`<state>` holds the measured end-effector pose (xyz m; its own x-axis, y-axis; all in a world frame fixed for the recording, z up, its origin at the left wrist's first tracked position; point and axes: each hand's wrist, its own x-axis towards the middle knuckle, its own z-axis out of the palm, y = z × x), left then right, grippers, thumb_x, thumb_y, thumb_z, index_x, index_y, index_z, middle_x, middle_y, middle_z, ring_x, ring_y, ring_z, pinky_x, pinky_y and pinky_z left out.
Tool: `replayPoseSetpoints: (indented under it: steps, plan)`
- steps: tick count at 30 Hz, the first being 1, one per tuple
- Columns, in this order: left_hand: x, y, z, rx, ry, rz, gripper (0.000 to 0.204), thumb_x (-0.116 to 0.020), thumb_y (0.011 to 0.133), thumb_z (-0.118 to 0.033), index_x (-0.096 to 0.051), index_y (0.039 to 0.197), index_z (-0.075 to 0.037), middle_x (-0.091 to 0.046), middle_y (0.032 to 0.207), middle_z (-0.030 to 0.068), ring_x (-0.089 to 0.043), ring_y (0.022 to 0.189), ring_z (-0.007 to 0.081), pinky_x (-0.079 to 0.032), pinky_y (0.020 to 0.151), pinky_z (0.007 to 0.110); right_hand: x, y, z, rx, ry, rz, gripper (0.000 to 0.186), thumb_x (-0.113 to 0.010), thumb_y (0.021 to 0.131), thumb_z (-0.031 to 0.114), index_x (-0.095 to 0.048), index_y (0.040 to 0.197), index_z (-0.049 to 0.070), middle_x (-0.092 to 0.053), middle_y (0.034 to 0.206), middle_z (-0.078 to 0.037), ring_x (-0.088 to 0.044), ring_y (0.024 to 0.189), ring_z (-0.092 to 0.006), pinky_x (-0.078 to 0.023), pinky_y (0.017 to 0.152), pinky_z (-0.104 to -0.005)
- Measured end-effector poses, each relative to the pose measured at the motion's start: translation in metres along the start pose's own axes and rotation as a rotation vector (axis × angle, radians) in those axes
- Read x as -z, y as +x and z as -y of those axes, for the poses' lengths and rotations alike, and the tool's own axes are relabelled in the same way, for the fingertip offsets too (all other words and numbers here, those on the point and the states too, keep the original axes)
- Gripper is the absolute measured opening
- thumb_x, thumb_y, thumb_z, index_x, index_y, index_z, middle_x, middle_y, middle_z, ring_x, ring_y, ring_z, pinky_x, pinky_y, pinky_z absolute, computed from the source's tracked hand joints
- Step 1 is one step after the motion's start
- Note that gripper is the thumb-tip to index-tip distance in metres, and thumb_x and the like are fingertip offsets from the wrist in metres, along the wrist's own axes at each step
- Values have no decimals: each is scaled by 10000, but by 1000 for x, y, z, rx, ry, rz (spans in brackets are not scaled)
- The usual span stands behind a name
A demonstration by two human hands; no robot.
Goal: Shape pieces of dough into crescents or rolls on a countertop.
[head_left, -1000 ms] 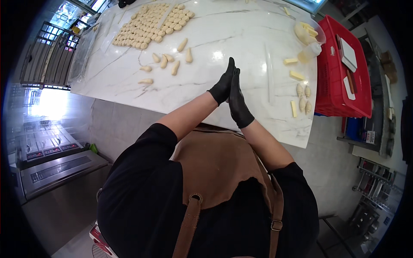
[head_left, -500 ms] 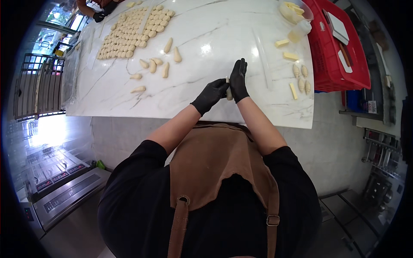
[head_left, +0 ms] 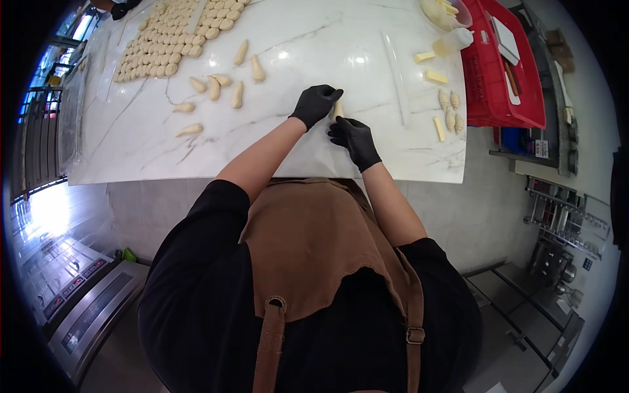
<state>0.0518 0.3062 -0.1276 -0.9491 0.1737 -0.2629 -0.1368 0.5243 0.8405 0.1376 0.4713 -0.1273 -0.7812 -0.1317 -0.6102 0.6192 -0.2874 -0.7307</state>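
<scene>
A small tapered piece of dough [head_left: 338, 110] is stretched between my two black-gloved hands over the marble table. My left hand [head_left: 317, 105] pinches its far end, fingers curled in. The near end is held between the thumb and fingers of my right hand [head_left: 356, 141], which sits closer to the table's front edge. To the left lie several loose cone-shaped dough pieces [head_left: 237, 95]. Beyond them, many round dough balls [head_left: 157, 56] are packed in rows. Several rolled, ridged dough pieces [head_left: 450, 119] rest at the right, beside a yellow butter stick [head_left: 439, 129].
More butter sticks [head_left: 436, 77] lie near a squeeze bottle [head_left: 453, 42] and a bowl [head_left: 458, 16] at the far right. A red crate [head_left: 488, 98] stands against the table's right side. A clear strip [head_left: 395, 75] lies on the marble. Another person's gloved hand [head_left: 124, 9] shows at far left.
My right hand has turned from an upright flat palm to a pinch on the dough's near end. My left hand has moved to its far end. The whole view has shifted slightly.
</scene>
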Motion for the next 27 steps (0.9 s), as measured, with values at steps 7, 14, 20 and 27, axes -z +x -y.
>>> replayPoseSetpoints:
  steps: [7, 14, 20, 27]
  plan:
    - [-14, 15, -5, -117, 657, -236, 380, -693, 921, -361, -719, 1228, -137, -713, 1208, 74, -670, 980, 327, -519, 858, 440, 14, 7, 12, -208, 39, -31, 322, -658, 994, 281, -709, 1004, -37, -723, 820, -150, -698, 668, -230, -537, 611, -300]
    - [-15, 10, 26, -347, 454, -363, 547, -637, 930, -506, -659, 1346, -152, -633, 1390, 76, -632, 1126, 311, -488, 958, 484, 85, 1, 45, 826, -1249, -519, 339, -683, 932, 358, -679, 1010, 28, -719, 863, -158, -666, 706, -339, -552, 702, -424]
    - [-10, -18, 37, -667, 645, -225, 642, -658, 941, -465, -535, 1476, -132, -483, 1562, 120, -485, 1382, 347, -349, 1150, 547, 160, 53, 81, 555, -1483, -571, 459, -715, 895, 421, -626, 1136, 41, -709, 990, -210, -693, 835, -397, -569, 782, -456]
    - [-4, -33, 28, -518, 708, -174, 683, -663, 957, -420, -448, 1538, -133, -382, 1637, 127, -312, 1530, 332, -170, 1246, 592, 117, 33, 124, 57, -867, -120, 531, -738, 883, 458, -649, 1169, 19, -717, 1025, -203, -705, 846, -363, -565, 766, -435]
